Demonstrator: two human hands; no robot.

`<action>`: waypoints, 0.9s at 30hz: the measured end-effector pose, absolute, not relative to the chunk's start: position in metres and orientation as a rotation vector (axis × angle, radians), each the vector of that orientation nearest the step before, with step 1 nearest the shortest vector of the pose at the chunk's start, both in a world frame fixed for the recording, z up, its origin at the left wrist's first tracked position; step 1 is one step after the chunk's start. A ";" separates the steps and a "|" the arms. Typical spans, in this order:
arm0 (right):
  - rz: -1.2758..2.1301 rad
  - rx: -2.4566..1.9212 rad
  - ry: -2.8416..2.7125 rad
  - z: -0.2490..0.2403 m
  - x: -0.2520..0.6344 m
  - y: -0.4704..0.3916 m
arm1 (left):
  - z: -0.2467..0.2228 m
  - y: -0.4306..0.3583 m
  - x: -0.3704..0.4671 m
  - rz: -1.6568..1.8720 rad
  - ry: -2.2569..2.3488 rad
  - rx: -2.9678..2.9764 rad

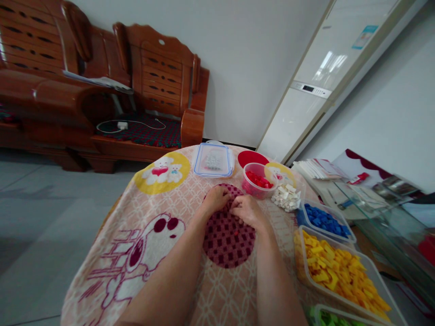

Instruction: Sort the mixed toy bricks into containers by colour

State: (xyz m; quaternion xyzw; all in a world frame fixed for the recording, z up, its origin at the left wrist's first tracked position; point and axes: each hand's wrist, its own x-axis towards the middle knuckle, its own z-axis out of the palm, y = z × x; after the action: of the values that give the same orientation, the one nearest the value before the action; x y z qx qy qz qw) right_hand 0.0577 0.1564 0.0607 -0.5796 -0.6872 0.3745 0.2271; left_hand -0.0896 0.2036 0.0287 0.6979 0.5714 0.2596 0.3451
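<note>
Mid-assembly at frame centre — left hand (215, 199) and right hand (247, 212) pinched together on something small, unclear what; red bricks (258, 180) just above — next wants a steady press.

A wooden bench (149, 90) stands behind the table, a white air conditioner (316, 86) at right.

Open cloth on bench (112, 253): left half, from yellow bear patch to near edge, free for passage. Both hands, left hand (215, 199) and right hand (247, 212), close together over dark red checked patch (227, 240). Ahead of hands: lidded clear box (213, 159), red lid (251, 158), tub of red pieces (258, 181), narrow gaps between. Right side blocked: white pieces heap (287, 197), blue tub (324, 220), yellow tub (340, 271), green tub (333, 318) at near edge, set close along rim.
</note>
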 end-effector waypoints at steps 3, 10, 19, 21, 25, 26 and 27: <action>1.062 -1.503 -1.583 0.065 0.064 0.161 | 0.029 0.203 -0.089 0.630 1.433 1.776; 0.636 -1.135 -1.012 0.075 0.085 0.173 | 0.027 0.202 -0.087 0.616 1.389 1.689; 1.148 -1.735 -1.718 0.082 0.082 0.149 | 0.023 0.204 -0.088 0.637 1.377 1.720; 1.255 -1.826 -1.842 0.078 0.073 0.144 | 0.022 0.205 -0.088 0.642 1.378 1.719; 1.490 -1.862 -1.941 0.070 0.056 0.142 | 0.021 0.205 -0.088 0.629 1.381 1.705; 1.509 -1.854 -1.960 0.070 0.053 0.141 | 0.022 0.204 -0.088 0.627 1.384 1.698; 1.505 -1.844 -1.983 0.069 0.050 0.140 | 0.024 0.203 -0.088 0.624 1.387 1.688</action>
State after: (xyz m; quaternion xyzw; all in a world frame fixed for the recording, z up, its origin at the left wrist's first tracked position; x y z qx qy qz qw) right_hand 0.0499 0.1404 0.0693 -0.5951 -0.6399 0.4857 0.0217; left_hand -0.0882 0.2034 0.0239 0.6737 0.5536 0.2493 0.4213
